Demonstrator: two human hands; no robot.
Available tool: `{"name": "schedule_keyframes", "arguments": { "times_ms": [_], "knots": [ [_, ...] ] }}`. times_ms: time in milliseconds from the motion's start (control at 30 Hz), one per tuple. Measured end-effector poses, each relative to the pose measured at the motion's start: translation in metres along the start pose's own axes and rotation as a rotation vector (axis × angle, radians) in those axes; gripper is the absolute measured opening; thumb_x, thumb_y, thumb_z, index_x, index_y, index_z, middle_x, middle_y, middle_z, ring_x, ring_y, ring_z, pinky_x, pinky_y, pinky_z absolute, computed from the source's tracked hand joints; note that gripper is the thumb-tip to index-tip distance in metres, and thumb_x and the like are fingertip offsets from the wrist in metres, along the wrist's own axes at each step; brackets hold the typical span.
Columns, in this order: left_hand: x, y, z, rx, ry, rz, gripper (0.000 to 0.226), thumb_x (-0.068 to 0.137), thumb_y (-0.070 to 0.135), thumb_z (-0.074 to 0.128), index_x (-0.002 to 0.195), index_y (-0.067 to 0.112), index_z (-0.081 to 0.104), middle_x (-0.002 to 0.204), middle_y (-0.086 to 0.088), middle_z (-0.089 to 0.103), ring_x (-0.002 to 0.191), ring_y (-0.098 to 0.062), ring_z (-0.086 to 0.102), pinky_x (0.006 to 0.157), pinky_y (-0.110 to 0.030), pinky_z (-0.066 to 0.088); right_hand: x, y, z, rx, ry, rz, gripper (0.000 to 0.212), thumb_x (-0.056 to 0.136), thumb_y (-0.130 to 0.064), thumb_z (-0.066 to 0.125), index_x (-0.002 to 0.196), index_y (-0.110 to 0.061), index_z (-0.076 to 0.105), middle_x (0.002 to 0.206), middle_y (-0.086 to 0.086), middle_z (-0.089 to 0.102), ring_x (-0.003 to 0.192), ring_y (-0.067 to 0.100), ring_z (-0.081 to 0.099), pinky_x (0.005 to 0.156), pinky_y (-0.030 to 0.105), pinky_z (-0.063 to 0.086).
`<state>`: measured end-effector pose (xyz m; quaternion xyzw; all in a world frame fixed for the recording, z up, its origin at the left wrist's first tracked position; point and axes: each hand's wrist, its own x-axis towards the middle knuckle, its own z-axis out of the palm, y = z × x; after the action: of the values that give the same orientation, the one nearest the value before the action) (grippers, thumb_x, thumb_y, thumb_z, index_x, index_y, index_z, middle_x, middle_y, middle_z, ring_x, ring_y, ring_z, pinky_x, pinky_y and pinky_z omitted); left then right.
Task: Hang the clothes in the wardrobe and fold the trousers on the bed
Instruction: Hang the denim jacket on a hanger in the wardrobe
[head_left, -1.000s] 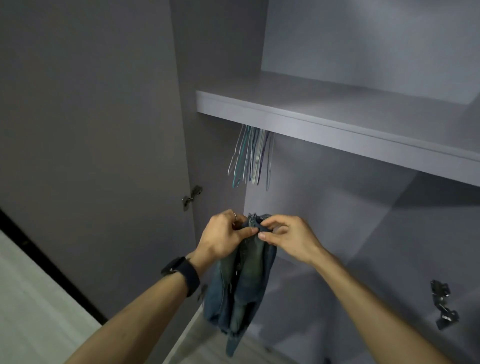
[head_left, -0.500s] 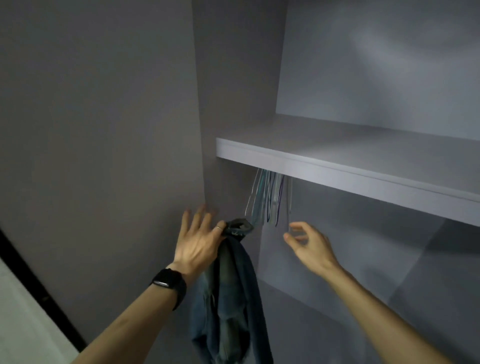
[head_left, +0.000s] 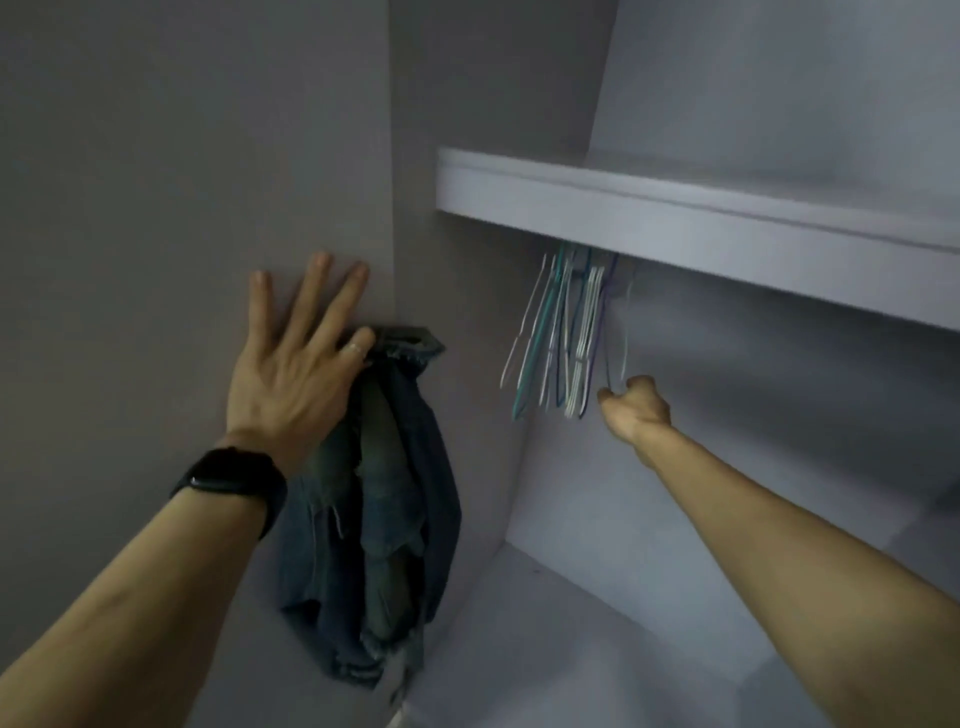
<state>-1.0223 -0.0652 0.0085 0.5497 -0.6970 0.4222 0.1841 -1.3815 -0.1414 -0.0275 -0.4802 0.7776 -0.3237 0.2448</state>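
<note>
Grey laminate wardrobe (head_left: 156, 156), pale grey shelf (head_left: 675, 218) across its upper part. Faded blue denim garment (head_left: 395, 493) dangles against the left panel, pinched at its top by the left hand (head_left: 291, 379), whose other fingers are spread flat on the panel. Bunch of thin wire hangers (head_left: 561, 332) under the shelf. Right hand (head_left: 631, 408), well apart, is curled round the rightmost one's bottom. Step: fetching a hanger. Next, probably: unhook it from a rail not visible, then dress it with the denim.
</note>
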Motion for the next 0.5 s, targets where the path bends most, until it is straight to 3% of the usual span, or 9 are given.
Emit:
{"name": "schedule_keyframes", "arguments": {
  "times_ms": [133, 267, 400, 500],
  "knots": [
    [-0.001, -0.004, 0.006, 0.050, 0.048, 0.061, 0.025, 0.098, 0.018, 0.057, 0.121, 0.010, 0.064, 0.167, -0.015, 0.017, 0.153, -0.044, 0.002, 0.115, -0.061, -0.022, 0.009, 0.002, 0.021, 0.052, 0.087, -0.026, 0.034, 0.091, -0.030, 0.052, 0.113, -0.010, 0.067, 0.114, 0.017, 0.070, 0.097, 0.037, 0.068, 0.087, 0.043, 0.059],
    [-0.007, 0.001, 0.009, 0.105, -0.035, 0.046, 0.031, 0.100, 0.028, 0.052, 0.128, 0.017, 0.061, 0.168, -0.013, 0.006, 0.153, -0.043, -0.007, 0.113, -0.062, -0.023, -0.002, -0.008, 0.028, 0.022, 0.147, 0.010, 0.054, 0.102, -0.040, 0.034, 0.127, -0.001, 0.062, 0.125, 0.023, 0.064, 0.108, 0.042, 0.064, 0.095, 0.047, 0.055],
    [-0.011, 0.002, 0.007, 0.095, -0.071, 0.020, 0.029, 0.098, 0.028, 0.057, 0.125, 0.018, 0.064, 0.169, -0.012, 0.007, 0.153, -0.042, -0.006, 0.115, -0.063, -0.022, -0.018, -0.013, 0.011, 0.010, 0.220, 0.021, 0.052, 0.107, -0.032, 0.030, 0.132, 0.005, 0.057, 0.138, 0.027, 0.056, 0.123, 0.043, 0.056, 0.101, 0.041, 0.046],
    [-0.012, 0.003, 0.000, 0.051, -0.120, -0.007, 0.027, 0.091, 0.025, 0.067, 0.117, 0.017, 0.067, 0.168, -0.012, 0.014, 0.154, -0.041, 0.000, 0.116, -0.061, -0.021, -0.042, -0.014, -0.012, 0.004, 0.254, -0.001, 0.049, 0.107, -0.032, 0.031, 0.129, 0.001, 0.060, 0.135, 0.027, 0.058, 0.122, 0.044, 0.056, 0.099, 0.041, 0.045]
  ]
}}
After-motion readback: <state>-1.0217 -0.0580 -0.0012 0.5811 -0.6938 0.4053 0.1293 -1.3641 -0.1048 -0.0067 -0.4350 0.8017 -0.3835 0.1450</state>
